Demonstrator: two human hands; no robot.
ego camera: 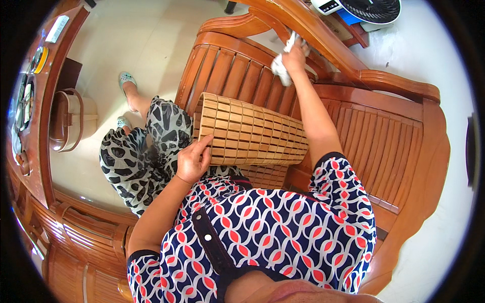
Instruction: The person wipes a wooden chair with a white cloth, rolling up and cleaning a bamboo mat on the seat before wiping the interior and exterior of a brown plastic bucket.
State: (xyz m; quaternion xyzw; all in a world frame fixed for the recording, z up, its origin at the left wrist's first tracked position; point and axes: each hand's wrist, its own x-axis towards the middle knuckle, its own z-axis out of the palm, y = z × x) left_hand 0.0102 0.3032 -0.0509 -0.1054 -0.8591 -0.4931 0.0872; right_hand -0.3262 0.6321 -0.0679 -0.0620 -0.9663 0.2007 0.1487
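Note:
My right hand (296, 57) grips a crumpled white cloth (281, 70) at the wooden armrest (322, 36), where the bench seat meets the back. The hand is slightly blurred. Close to my lap, my left hand (194, 158) rests against the edge of a bamboo tile mat (254, 132), its index finger lying along the border. The mat is curled over on itself across the slatted seat (227, 74) of the wooden bench. What the left thumb and other fingers do beneath the mat's edge is hard to see.
The slatted backrest (379, 128) stands to my right. On the left, a wooden table (41, 151) carries several small items, with a lidded bin (75, 120) beside it on the tiled floor (129, 41). A fan (371, 9) is at the top right.

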